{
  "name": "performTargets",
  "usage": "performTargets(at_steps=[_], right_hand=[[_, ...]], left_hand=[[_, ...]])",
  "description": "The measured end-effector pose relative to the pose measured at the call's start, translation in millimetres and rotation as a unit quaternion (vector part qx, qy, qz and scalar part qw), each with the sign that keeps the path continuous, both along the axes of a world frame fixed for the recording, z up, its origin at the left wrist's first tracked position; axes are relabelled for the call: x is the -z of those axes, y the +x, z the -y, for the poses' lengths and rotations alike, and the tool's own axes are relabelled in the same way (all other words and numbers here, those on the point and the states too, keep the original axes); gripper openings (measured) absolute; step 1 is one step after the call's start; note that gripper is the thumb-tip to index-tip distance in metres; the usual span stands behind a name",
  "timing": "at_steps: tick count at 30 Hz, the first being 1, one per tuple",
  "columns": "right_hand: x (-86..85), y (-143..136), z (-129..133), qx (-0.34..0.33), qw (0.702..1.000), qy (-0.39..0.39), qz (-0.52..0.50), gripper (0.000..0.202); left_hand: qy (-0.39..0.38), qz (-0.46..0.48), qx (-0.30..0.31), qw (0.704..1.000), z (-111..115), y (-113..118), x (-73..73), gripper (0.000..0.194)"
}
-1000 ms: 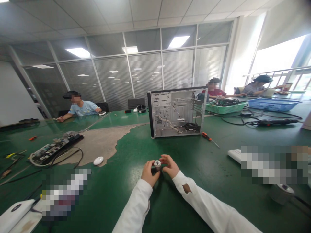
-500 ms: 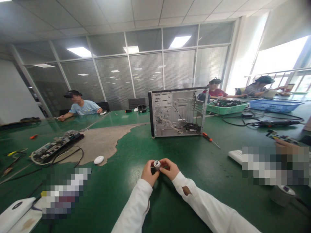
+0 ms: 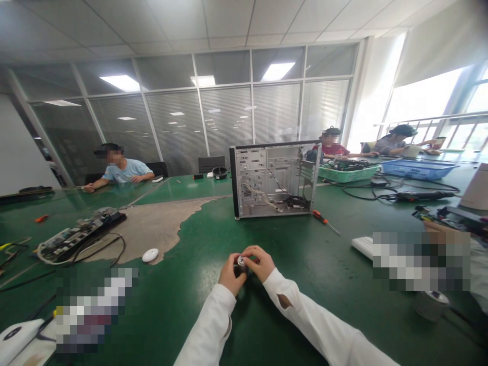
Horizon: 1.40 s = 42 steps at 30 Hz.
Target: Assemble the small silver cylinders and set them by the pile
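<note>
A small grey cylinder (image 3: pixel 241 262) with a pale, dark-marked top is between my two hands, low over the green table. My left hand (image 3: pixel 229 275) is closed around its left side, thumb in front. My right hand (image 3: pixel 261 264) is closed too, its thumb and fingertips at the right of the top rim. Whether those fingertips also pinch something tiny cannot be made out. Beyond the hands stands an open computer case (image 3: pixel 274 178) with cables inside. An orange-handled screwdriver (image 3: pixel 325 221) lies by its right corner.
Circuit boards (image 3: pixel 84 231) with cables and a white round lid (image 3: pixel 150 255) lie to the left. At right are a white block (image 3: pixel 362 247), another grey cylinder (image 3: pixel 431 306), a green basket (image 3: pixel 348 174) and a blue basket (image 3: pixel 417 170). Other people sit around the table.
My right hand's fingers have shifted up and leftward onto the top of the cylinder. My left hand stays around it. The view has turned slightly right.
</note>
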State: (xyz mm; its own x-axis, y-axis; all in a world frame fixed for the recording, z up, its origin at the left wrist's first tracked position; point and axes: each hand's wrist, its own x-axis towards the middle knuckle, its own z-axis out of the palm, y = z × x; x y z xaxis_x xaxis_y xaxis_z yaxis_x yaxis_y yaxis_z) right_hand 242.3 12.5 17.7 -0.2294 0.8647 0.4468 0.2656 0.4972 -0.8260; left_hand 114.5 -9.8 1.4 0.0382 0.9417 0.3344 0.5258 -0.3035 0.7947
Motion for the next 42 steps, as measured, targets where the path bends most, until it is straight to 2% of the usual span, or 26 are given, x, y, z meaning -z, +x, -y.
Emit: performTargets(at_steps=[7, 12, 14, 17, 20, 23, 26, 30, 32, 42], right_hand=[[-7.7, -3, -3, -0.036, 0.998, 0.056, 0.010, 0.009], [-12.7, 4, -8, 0.011, 0.994, 0.104, -0.017, 0.008], [-8.3, 13, -14, 0.046, 0.993, 0.108, -0.018, 0.009], [8.1, 29, -25, 0.076, 0.991, 0.103, 0.036, 0.009], [27.3, 39, -35, 0.073, 0.981, 0.071, 0.163, 0.008], [38.6, 44, -39, 0.066, 0.961, 0.025, 0.268, 0.009], [41.6, 48, -42, 0.067, 0.955, 0.014, 0.288, 0.016], [43.1, 59, -48, 0.076, 0.951, 0.002, 0.300, 0.039], [44.3, 63, -52, 0.086, 0.948, -0.003, 0.306, 0.044], [47.6, 61, -52, 0.110, 0.938, 0.000, 0.328, 0.039]], left_hand=[[0.004, -0.010, -0.001, 1.000, -5, -4, 8.7, 0.042], [0.004, -0.019, 0.000, 1.000, -4, -4, 9.0, 0.039], [0.003, -0.019, -0.004, 1.000, -4, -4, 8.7, 0.039], [0.000, -0.012, -0.016, 1.000, -4, -5, 9.3, 0.037], [-0.002, -0.007, -0.028, 1.000, -5, -5, 9.0, 0.037], [0.000, -0.006, -0.035, 0.999, -3, -3, 5.8, 0.037], [0.000, -0.003, -0.035, 0.999, -1, -2, 1.9, 0.036], [-0.003, 0.000, -0.036, 0.999, 0, -1, -0.2, 0.036], [-0.004, -0.002, -0.037, 0.999, 1, -1, -0.1, 0.036], [-0.014, 0.000, -0.043, 0.999, 2, 0, -1.7, 0.035]])
